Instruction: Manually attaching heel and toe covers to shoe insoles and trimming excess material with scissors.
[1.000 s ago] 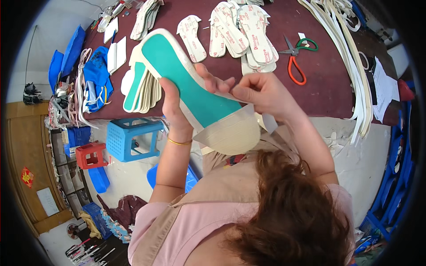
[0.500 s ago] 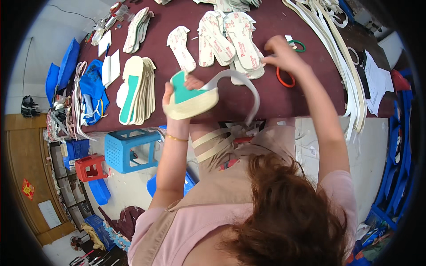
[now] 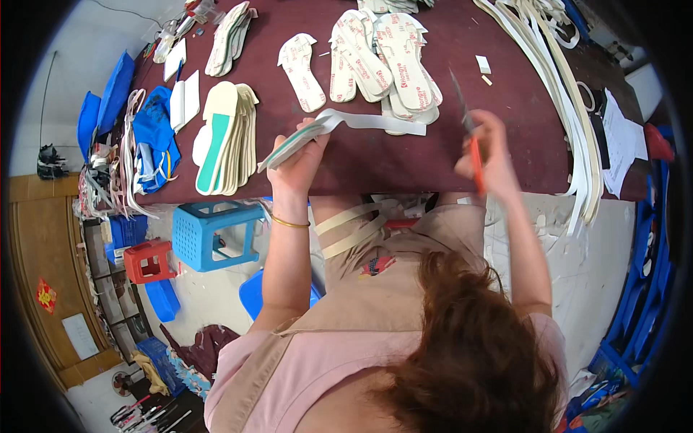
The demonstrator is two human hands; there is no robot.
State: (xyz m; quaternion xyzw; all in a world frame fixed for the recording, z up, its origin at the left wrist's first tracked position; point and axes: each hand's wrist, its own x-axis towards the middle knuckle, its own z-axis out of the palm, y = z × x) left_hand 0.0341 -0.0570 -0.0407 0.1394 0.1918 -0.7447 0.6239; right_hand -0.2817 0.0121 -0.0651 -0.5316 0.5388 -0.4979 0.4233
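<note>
1. Risk: the narrow white ribbon-like strip (image 3: 382, 124) trails right from the thin green-and-white foot-shaped insole (image 3: 285, 150), no hand on its free end; slack could let it curl or twist.
2. Risk: strip passes over or just beside the near end of the pile of white, red-printed sole-shaped pieces (image 3: 408, 68); that closeness could cause a snag, or a nick from the red-handled metal scissors (image 3: 476, 160).
3. Insole lies in the left hand (image 3: 299, 160), palm up, fingers and thumb gripping it; seen nearly edge-on, above the near side of the dark red tabletop (image 3: 440, 43).
4. Right hand (image 3: 497, 148) curls round the scissors, right of the strip's free end and apart from it; points aim far. Motion blur: can't tell if fingers thread the loops or blades are parted.
5. Fanned stack of cream-and-green insoles (image 3: 242, 141) sits left of the held one, apart.
</note>
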